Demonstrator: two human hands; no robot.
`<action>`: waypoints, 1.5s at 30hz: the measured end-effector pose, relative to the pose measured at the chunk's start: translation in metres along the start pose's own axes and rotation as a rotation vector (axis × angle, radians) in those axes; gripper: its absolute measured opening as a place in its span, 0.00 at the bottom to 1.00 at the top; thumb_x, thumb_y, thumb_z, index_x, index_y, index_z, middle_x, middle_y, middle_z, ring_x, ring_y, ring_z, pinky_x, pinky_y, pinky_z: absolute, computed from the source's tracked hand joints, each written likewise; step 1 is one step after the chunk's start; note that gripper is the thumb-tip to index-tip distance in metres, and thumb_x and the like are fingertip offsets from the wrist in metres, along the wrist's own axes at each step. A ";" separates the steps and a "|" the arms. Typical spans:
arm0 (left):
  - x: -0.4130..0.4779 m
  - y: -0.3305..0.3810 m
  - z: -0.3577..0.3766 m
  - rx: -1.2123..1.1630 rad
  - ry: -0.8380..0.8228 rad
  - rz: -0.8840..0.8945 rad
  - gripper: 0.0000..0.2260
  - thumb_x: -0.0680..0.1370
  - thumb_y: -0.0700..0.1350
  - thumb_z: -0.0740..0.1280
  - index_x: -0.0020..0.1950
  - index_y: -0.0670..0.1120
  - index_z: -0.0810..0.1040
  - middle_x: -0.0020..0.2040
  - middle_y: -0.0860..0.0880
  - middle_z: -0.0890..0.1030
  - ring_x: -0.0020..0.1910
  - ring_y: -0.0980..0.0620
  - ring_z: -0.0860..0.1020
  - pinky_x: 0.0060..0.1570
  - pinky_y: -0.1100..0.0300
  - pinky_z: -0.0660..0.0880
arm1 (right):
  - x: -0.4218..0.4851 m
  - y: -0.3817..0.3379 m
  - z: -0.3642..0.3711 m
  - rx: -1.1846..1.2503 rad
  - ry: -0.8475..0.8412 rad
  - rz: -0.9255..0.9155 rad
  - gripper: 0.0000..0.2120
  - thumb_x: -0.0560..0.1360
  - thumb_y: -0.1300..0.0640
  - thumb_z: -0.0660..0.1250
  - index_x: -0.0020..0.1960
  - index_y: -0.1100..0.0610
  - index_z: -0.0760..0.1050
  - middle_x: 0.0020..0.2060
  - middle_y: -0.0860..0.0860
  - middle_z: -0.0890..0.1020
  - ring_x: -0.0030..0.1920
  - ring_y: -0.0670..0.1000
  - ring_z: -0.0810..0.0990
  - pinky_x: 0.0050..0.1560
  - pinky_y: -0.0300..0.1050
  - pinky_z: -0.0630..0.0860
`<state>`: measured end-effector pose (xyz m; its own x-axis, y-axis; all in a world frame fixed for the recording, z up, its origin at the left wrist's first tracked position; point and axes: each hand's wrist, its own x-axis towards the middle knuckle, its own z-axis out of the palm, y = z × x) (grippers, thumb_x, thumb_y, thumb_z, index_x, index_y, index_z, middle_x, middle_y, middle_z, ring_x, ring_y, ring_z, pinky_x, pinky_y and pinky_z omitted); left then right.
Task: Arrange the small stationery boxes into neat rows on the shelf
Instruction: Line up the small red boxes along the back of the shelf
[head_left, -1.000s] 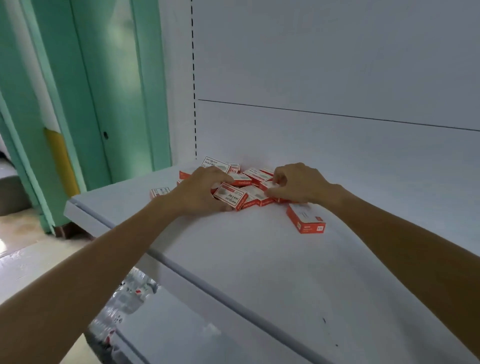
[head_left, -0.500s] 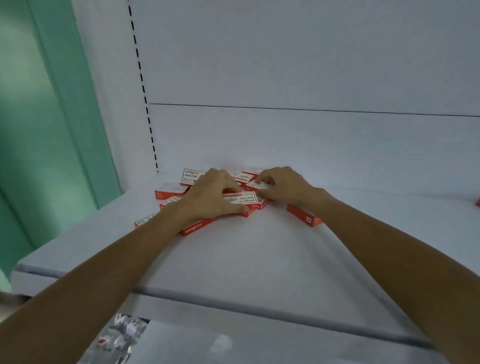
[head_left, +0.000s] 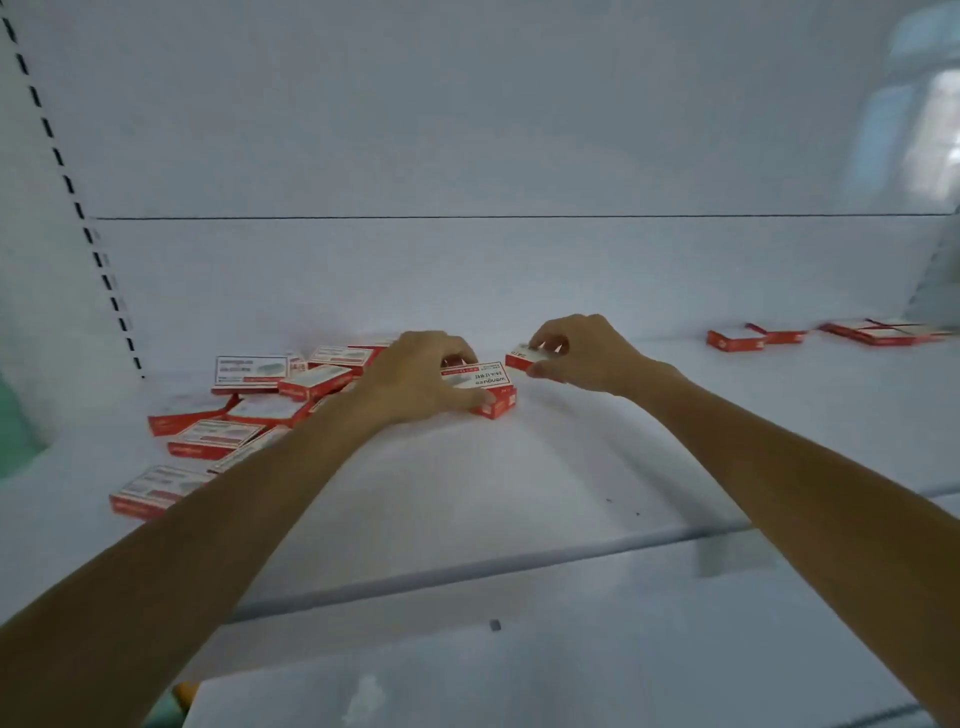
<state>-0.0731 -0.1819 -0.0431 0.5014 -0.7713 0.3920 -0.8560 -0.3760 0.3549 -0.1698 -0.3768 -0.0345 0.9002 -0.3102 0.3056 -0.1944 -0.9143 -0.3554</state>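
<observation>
My left grip (head_left: 415, 384) clasps a box (head_left: 480, 382) at the right edge of the pile (head_left: 270, 400). My right grip (head_left: 587, 353) pinches a second box (head_left: 522, 356) just right of the pile. I judge it best to butt both edge to edge on the shelf (head_left: 519, 478), starting a row. All are closed, so I can't see inside. Strays (head_left: 735, 340) lie far right of the pile.

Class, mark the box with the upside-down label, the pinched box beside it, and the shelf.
labelled box (head_left: 480, 382), head view, white top label.
pinched box (head_left: 521, 355), head view, its left end.
shelf (head_left: 519, 467), head view, bare surface near the boxes.
</observation>
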 end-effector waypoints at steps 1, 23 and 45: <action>0.007 0.011 0.008 -0.003 -0.011 0.027 0.19 0.66 0.60 0.72 0.52 0.52 0.78 0.49 0.54 0.80 0.48 0.53 0.76 0.47 0.57 0.73 | -0.007 0.014 -0.008 -0.016 0.006 0.039 0.16 0.69 0.50 0.71 0.55 0.54 0.77 0.51 0.53 0.80 0.46 0.49 0.75 0.46 0.40 0.70; 0.156 0.328 0.212 -0.171 -0.199 0.459 0.17 0.69 0.59 0.69 0.52 0.51 0.77 0.52 0.52 0.79 0.47 0.55 0.74 0.44 0.58 0.72 | -0.205 0.321 -0.192 -0.117 0.261 0.540 0.15 0.69 0.50 0.71 0.55 0.50 0.78 0.48 0.50 0.81 0.45 0.48 0.78 0.50 0.42 0.74; 0.290 0.377 0.302 -0.087 -0.193 0.381 0.19 0.69 0.59 0.69 0.55 0.51 0.77 0.55 0.53 0.79 0.46 0.57 0.72 0.39 0.66 0.67 | -0.118 0.500 -0.223 -0.004 0.246 0.466 0.15 0.70 0.49 0.70 0.56 0.49 0.78 0.48 0.51 0.82 0.42 0.47 0.76 0.45 0.38 0.69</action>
<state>-0.2886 -0.7026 -0.0519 0.1116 -0.9315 0.3462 -0.9573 -0.0073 0.2892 -0.4601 -0.8549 -0.0513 0.6000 -0.7356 0.3146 -0.5540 -0.6657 -0.4999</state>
